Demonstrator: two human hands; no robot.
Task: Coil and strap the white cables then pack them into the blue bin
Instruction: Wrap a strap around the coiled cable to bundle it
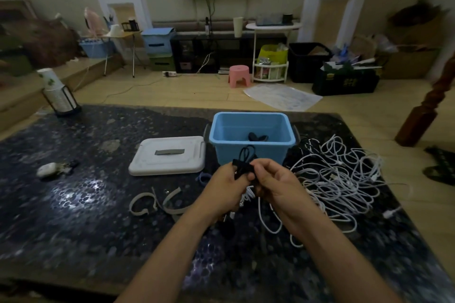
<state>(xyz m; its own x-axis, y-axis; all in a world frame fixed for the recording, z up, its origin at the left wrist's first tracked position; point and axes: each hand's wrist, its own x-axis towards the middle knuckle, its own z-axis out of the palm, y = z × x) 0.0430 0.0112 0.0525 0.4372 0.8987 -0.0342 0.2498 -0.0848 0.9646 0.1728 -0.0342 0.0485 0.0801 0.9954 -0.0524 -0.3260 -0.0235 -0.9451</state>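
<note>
Both forearms are extended over the dark speckled table [98,204], and the two hands are brought together just in front of the blue bin [251,140]. The left hand [227,187] is curled, its fingers closed round a black strap [242,165] and a bundle of white cable [247,195] that emerges below the palm. The right hand [275,184] is turned inward, its thumb and fingertips pinching the same strap from the other side. A thin black loop is seen rising above the strap, against the bin's front wall. The loose white cables [342,177] are heaped on the table to the right of the bin, beside the right wrist, with some loops trailing under the right forearm. Inside the bin a dark item [257,136] is seen on the floor; its nature cannot be made out. A white lid [170,156] lies left of the bin, and grey straps [157,202] lie curled near the left forearm. The coiled part of the held cable is largely hidden by the fingers.
</note>
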